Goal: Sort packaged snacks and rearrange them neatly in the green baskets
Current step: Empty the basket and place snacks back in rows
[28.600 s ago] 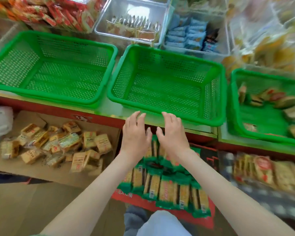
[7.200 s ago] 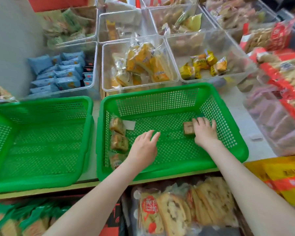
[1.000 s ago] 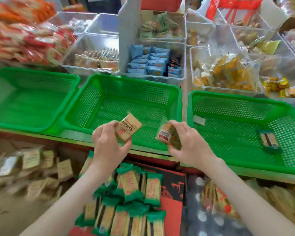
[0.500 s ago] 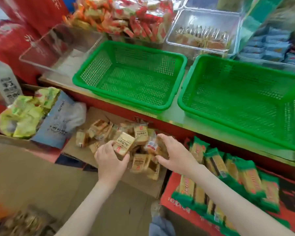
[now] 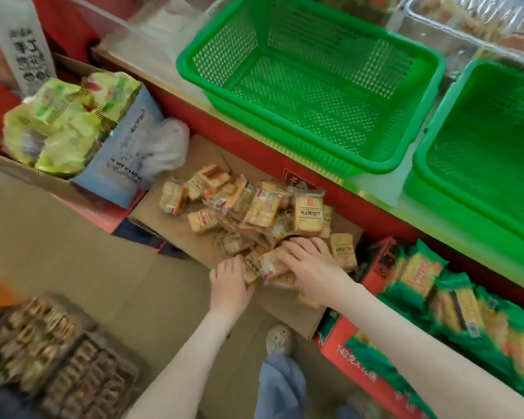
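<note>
Was mid-gather at the near edge of the snack pile [image 5: 248, 207] on the cardboard [image 5: 176, 234]. Had a tan packet [image 5: 252, 265] pinched in the left grip [image 5: 230, 281]; couldn't tell hold from rest for the right grip [image 5: 310, 263], draped over more. Probably needed a lift into the empty green basket [image 5: 309, 95] next.
</note>
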Tool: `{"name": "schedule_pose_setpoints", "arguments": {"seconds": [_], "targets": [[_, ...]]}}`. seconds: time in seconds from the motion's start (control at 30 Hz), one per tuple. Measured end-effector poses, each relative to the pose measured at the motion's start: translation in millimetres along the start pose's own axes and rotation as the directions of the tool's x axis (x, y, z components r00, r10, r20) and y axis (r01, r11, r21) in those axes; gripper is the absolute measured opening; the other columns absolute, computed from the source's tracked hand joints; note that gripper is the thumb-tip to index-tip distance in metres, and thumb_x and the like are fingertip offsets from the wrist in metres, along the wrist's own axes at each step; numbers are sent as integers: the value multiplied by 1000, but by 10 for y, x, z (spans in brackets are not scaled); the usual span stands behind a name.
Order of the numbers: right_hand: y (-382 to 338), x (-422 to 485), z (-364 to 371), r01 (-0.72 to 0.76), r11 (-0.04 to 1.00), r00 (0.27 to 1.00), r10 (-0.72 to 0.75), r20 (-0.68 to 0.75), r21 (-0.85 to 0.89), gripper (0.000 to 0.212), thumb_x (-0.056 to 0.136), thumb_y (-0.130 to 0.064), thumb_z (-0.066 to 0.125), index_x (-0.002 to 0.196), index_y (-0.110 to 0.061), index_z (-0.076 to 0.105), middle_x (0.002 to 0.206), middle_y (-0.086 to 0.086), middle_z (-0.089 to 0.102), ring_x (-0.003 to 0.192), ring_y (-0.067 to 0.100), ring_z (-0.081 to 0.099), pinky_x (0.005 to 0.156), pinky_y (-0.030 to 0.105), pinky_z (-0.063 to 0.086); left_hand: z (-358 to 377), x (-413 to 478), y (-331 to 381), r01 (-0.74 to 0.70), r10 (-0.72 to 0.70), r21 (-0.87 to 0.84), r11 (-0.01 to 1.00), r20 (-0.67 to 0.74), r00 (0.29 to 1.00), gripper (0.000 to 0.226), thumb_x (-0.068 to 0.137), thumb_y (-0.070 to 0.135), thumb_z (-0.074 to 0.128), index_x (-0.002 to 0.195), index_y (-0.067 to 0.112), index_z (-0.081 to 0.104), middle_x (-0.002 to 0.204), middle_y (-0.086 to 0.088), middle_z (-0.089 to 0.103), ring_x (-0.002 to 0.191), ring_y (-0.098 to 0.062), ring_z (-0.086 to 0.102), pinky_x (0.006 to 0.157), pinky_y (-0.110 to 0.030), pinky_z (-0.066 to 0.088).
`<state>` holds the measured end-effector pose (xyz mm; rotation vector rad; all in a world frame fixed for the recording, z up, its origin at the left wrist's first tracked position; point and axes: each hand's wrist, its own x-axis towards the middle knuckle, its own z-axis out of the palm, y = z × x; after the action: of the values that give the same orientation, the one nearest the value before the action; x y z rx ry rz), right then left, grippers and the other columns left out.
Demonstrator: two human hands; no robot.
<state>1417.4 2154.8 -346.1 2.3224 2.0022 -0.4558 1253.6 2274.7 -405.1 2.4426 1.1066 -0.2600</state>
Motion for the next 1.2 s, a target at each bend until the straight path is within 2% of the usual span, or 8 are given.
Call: {"name": "schedule_pose_setpoints", "arguments": {"seconds": [0.07, 0.2, 0.4, 0.53, 0.67, 0.87, 1.07, 1.2], "targets": [[2, -6, 12, -45, 999, 998, 46, -43, 6, 71, 55, -13, 81, 123, -16, 61, 126, 7, 60, 118, 30, 54, 99, 40, 24, 82, 26, 75, 25, -23, -16, 1000, 70, 997, 70, 93, 41, 56, 147, 11, 22, 144, -4, 38, 133, -25, 31, 107, -35, 23], [41, -130, 23, -27, 1000, 992, 28, -120, 6, 65, 59, -18, 78, 122, -14, 62, 122, 8, 63, 112, 30, 57, 96, 41, 30, 169, -47, 117, 61, -7, -252, 966, 210, 978, 85, 90, 33, 60, 151, 7, 7, 155, -11, 19, 143, -29, 18, 117, -40, 16], [84, -274, 12, -53, 999, 980, 50, -190, -8, 58, 70, -20, 77, 126, -14, 61, 128, 7, 61, 117, 29, 56, 100, 41, 31, -81, -221, 99, 104, -78, -392, 914, 81, 994, 94, 83, 21, 68, 153, 12, 5, 159, -8, 11, 148, -23, 7, 121, -41, 7], [68, -385, -143, -72, 997, 963, 74, -261, 16, 50, 76, -18, 74, 124, -12, 62, 127, 8, 61, 116, 27, 57, 95, 42, 44, -360, -388, 308, -159, 104, -319, 934, -182, 978, 81, 83, 19, 67, 148, 8, 19, 156, -12, 18, 146, -24, 14, 119, -42, 11], [227, -744, -368, -177, 978, 907, 204, -368, 106, 46, 79, -14, 70, 124, -8, 61, 120, 8, 63, 106, 28, 58, 86, 40, 48, -584, -465, 1043, -410, 349, -196, 891, -282, 894, 61, 87, 23, 62, 139, 7, 34, 149, -12, 33, 138, -24, 28, 115, -38, 18], [955, -1932, -702, -450, 825, 677, 565, -471, 343, 43, 86, -24, 40, 118, -4, 63, 108, 9, 66, 99, 31, 60, 84, 42, 49, -496, -587, 2626, -640, 583, -115, 760, -315, 749, 45, 87, 19, 60, 128, 3, 53, 134, -16, 50, 125, -31, 46, 105, -46, 41], [2096, -3685, -640, -640, 605, 330, 773, -542, 473, 44, 83, -21, 41, 116, 0, 62, 105, 13, 66, 99, 29, 55, 90, 34, 37, 40, -1037, 4670, -808, 773, -62, 585, -259, 579, 49, 83, 27, 45, 122, 0, 57, 128, -22, 55, 115, -37, 52, 100, -45, 44], [2939, -4824, -505, -781, 475, 234, 825, -515, 406, 47, 77, -21, 50, 117, 2, 61, 105, 18, 65, 92, 35, 59, 77, 39, 51, 596, -1342, 5953, -880, 877, 109, 462, -202, 436, 49, 77, 24, 50, 119, 2, 62, 128, -22, 57, 112, -36, 53, 97, -44, 44]]}}
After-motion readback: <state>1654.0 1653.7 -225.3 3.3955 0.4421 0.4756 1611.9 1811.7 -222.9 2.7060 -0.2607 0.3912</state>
